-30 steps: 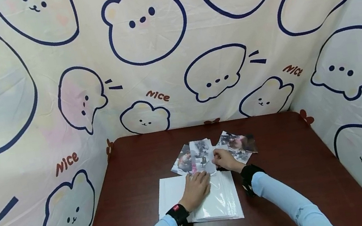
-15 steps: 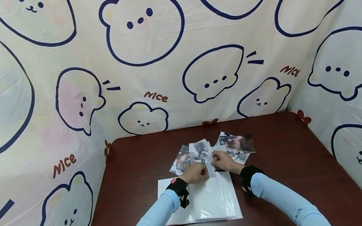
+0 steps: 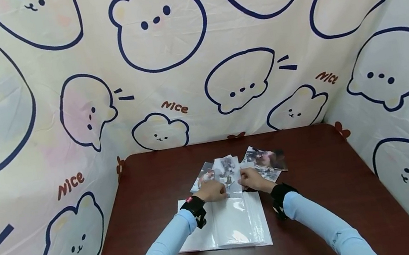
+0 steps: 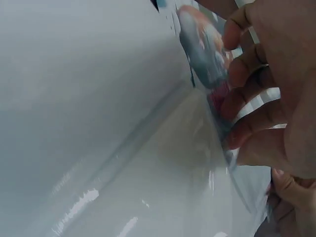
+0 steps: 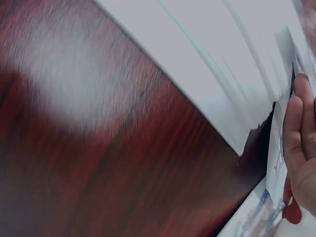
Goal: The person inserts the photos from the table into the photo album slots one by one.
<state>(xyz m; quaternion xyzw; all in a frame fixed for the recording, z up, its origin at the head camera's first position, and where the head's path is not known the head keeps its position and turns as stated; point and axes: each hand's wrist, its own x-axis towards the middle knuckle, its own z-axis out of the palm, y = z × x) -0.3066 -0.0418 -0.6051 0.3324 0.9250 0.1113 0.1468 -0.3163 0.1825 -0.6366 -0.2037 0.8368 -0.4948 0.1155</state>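
dark table (image 3: 320,198) lies bare around the album (image 3: 206,238); both hands' fingers (image 4: 242,106) pinch a photo (image 3: 228,173) at its far edge.

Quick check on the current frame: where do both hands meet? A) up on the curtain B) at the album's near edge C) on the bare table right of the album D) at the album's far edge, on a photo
D: in the head view the left hand and right hand both pinch the photo at the far edge of the album.
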